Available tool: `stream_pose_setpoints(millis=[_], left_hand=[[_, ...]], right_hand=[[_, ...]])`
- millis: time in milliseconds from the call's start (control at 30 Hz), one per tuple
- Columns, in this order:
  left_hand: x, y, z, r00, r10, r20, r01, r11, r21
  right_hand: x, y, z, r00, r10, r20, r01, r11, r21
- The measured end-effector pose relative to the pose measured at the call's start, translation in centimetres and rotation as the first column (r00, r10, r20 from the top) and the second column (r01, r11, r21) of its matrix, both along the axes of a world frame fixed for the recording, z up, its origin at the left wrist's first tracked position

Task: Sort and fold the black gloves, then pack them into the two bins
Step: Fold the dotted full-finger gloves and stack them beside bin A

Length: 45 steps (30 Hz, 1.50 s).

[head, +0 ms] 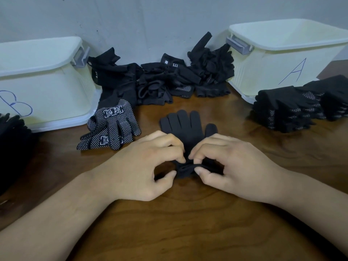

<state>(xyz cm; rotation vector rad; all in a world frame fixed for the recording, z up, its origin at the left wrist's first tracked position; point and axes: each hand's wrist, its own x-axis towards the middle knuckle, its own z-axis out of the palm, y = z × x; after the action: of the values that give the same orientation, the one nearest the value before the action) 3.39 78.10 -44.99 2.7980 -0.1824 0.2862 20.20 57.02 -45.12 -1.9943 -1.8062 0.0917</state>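
Fingers of the left hand and right hand pinch the bunched cuff of a plain black knit glove, which lies flat mid-desk. At the left edge stands a pale plastic bin marked B, with a white-dotted black glove just beside it. Then come the loose black glove heap against the wall, a pale plastic bin marked A and a folded black glove stack. Open brown wooden desk surrounds the forearms.

Our left hand and right hand pinch the cuff of the plain black glove and hide most of it. Left of that glove, bin B and a dark glove pile run off the edge. Right of it, bin A and the folded stack do likewise. We cannot see either bin's floor.
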Motion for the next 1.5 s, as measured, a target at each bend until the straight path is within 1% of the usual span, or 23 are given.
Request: stream_pose_setpoints(millis=[67, 233, 300, 400, 433, 467, 600, 700, 767, 833, 933, 1000, 1067, 1100, 1167, 1233, 1300, 1433, 1500], left_hand=[[0.0, 0.0, 0.0, 1.0, -0.003, -0.001, 0.003, 1.0, 0.006], [0.7, -0.3, -0.5, 0.997, 0.059, 0.039, -0.058, 0.998, -0.012], [0.8, -0.3, -0.6, 0.996, 0.076, 0.049, -0.073, 0.996, -0.057], [0.7, -0.5, -0.3, 0.992, 0.118, 0.032, -0.113, 0.985, -0.127], [0.7, -0.6, -0.2, 0.991, 0.128, 0.025, -0.124, 0.983, -0.133], [0.6, -0.8, -0.2, 0.99, 0.137, 0.02, -0.133, 0.981, -0.139], [0.2, -1.7, -0.3, 0.973, 0.23, 0.006, -0.223, 0.948, -0.227], [0.1, -2.4, -0.2, 0.962, 0.267, 0.053, -0.243, 0.931, -0.272], [0.1, -2.8, 0.1, 0.96, 0.272, 0.062, -0.232, 0.903, -0.363], [0.1, -3.2, 0.4, 0.958, 0.284, 0.027, -0.244, 0.863, -0.442], [0.0, -3.5, 0.9, 0.961, 0.275, -0.028, -0.247, 0.808, -0.535], [0.0, -3.5, 1.4, 0.966, 0.244, -0.082, -0.244, 0.767, -0.593], [0.0, -3.3, 1.5, 0.965, 0.243, -0.102, -0.255, 0.763, -0.594], [0.0, -3.2, 1.4, 0.958, 0.269, -0.096, -0.275, 0.774, -0.571], [0.3, -3.0, 0.9, 0.938, 0.332, -0.096, -0.33, 0.777, -0.535], [0.7, -3.0, 0.5, 0.919, 0.373, -0.123, -0.374, 0.734, -0.566], [0.9, -3.0, 0.1, 0.913, 0.392, -0.114, -0.382, 0.72, -0.58], [1.2, -2.5, -0.8, 0.885, 0.461, -0.071, -0.421, 0.725, -0.545], [1.3, -2.4, -1.1, 0.866, 0.496, -0.053, -0.449, 0.729, -0.517]], right_hand=[[0.1, 0.1, 0.0, 0.998, -0.007, -0.055, 0.008, 1.0, 0.013], [0.3, -0.2, 0.2, 0.983, -0.006, -0.185, 0.01, 1.0, 0.02], [0.7, -0.6, 0.6, 0.989, 0.003, -0.148, -0.004, 1.0, -0.009], [1.3, -0.5, 0.5, 0.998, -0.05, 0.034, 0.052, 0.997, -0.064], [1.5, -0.4, 0.4, 0.996, -0.065, 0.054, 0.069, 0.996, -0.059], [1.6, -0.2, 0.4, 0.996, -0.073, 0.041, 0.075, 0.996, -0.045], [2.0, -0.4, 0.2, 0.995, -0.079, -0.065, 0.082, 0.996, 0.04], [1.9, -0.7, 0.5, 0.987, -0.116, -0.114, 0.125, 0.99, 0.068], [1.7, -0.8, 0.5, 0.985, -0.125, -0.122, 0.137, 0.987, 0.089], [1.6, -0.8, 0.4, 0.974, -0.122, -0.189, 0.143, 0.985, 0.099], [1.7, -0.9, 0.2, 0.94, -0.112, -0.323, 0.134, 0.99, 0.046], [1.6, -1.0, 0.2, 0.897, -0.092, -0.432, 0.119, 0.992, 0.036], [1.3, -1.1, 0.8, 0.845, -0.063, -0.532, 0.107, 0.993, 0.054], [1.2, -1.1, 0.9, 0.833, -0.064, -0.55, 0.112, 0.992, 0.054], [1.0, -0.8, 0.8, 0.823, -0.106, -0.558, 0.15, 0.988, 0.033], [1.1, -0.4, 0.7, 0.818, -0.166, -0.551, 0.211, 0.977, 0.018], [1.2, 0.1, 0.4, 0.824, -0.228, -0.518, 0.275, 0.961, 0.015], [1.4, 1.0, -0.1, 0.856, -0.364, -0.368, 0.412, 0.91, 0.058], [1.5, 1.3, -0.4, 0.86, -0.408, -0.308, 0.449, 0.891, 0.073]])
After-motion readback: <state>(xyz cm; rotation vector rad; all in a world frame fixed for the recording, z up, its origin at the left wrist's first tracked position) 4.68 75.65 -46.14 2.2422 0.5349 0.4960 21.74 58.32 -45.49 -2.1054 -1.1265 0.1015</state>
